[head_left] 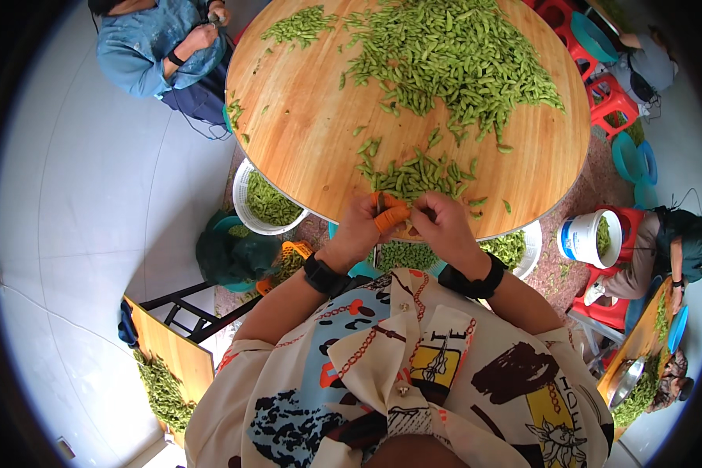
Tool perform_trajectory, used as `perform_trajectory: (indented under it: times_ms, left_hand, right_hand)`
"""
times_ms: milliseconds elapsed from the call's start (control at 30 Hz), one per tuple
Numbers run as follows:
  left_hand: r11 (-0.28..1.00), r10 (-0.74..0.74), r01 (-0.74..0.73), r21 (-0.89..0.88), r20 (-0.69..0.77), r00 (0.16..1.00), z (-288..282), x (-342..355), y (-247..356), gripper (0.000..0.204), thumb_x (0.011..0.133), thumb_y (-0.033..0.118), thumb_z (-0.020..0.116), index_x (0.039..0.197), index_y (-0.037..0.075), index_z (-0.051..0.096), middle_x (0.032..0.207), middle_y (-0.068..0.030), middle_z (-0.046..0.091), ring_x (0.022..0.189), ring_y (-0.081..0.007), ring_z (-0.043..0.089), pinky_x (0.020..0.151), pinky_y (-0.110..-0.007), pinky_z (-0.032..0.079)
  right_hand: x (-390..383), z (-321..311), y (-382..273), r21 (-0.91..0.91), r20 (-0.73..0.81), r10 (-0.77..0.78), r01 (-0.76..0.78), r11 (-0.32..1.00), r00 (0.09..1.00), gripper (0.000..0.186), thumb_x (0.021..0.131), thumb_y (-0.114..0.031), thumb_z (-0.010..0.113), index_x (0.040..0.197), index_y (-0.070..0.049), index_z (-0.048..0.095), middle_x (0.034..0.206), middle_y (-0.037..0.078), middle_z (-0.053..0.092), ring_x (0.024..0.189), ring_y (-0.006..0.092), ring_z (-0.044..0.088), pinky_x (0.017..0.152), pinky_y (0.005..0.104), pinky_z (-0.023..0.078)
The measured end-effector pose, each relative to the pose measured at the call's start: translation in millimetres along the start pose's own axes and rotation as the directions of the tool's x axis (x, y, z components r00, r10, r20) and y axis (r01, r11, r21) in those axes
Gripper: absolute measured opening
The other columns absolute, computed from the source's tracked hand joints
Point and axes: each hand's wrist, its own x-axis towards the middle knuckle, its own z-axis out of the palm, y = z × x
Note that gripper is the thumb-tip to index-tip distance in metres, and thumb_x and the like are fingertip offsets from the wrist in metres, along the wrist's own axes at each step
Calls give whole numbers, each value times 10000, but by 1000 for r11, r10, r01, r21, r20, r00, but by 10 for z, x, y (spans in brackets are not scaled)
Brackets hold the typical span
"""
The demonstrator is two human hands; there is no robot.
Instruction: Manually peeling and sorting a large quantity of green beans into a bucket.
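My left hand point(359, 227) is closed at the near edge of the round wooden table point(304, 132), with orange covers point(391, 218) on some fingers. Beside it my right hand point(447, 225) pinches, its fingertips meeting the left ones. Whatever the fingers hold is too small and hidden to make out. Just beyond them lies a small heap of green soybean pods point(417, 176). A much larger pod pile point(452, 58) covers the far part of the tabletop. Under the table edge, between my forearms, a container of shelled green beans point(405, 256) shows.
White baskets of pods point(246, 204) point(532, 248) stand below the table on both sides. A dark green bag point(238, 253) and an orange basket point(295, 251) are at left. A white bucket point(589, 238) and red stools point(612, 105) stand at right. Other people sit around.
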Motion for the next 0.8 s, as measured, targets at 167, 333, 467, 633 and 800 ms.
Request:
perform_trajectory:
  times_ms: [167,333,467,633,800]
  left_hand:
    - [995,69,-68,73,-8,998,-7,1,-27,109,844,132,578,881,30,569,595,26,474,464,-42,370,415,-187,277]
    - [988,100,-102,118,22,995,-10,-10,-33,116,854,114,560,915,15,564,590,22,466,469,-49,372,423,-191,283]
    - [980,91,-95,177,33,995,31,-43,14,150,860,97,541,979,9,565,603,25,468,490,-42,383,436,-186,298]
    - [987,-14,10,160,27,1000,27,-38,34,190,843,113,562,996,0,572,657,15,541,491,-27,408,427,-176,315]
    - [959,-137,122,256,42,990,-11,-28,43,151,822,146,594,902,18,592,628,6,549,474,-31,406,420,-177,316]
  right_hand:
    - [-9,17,-113,138,34,109,-113,984,993,139,782,-105,581,791,32,562,667,81,559,577,128,575,484,245,445]
    - [-27,5,-228,210,72,161,-173,962,984,130,813,-80,551,793,48,547,689,65,555,636,105,593,487,224,474]
    - [-45,-19,-297,254,97,203,-222,941,974,122,821,-71,550,808,49,536,727,63,552,641,100,584,498,224,466]
    - [-49,-87,-211,215,63,127,-137,967,990,128,829,-79,553,839,46,529,707,44,531,598,80,533,542,210,450]
    - [-71,-141,-94,94,48,84,-88,992,995,141,831,-114,561,838,25,538,696,32,533,586,70,506,543,196,429]
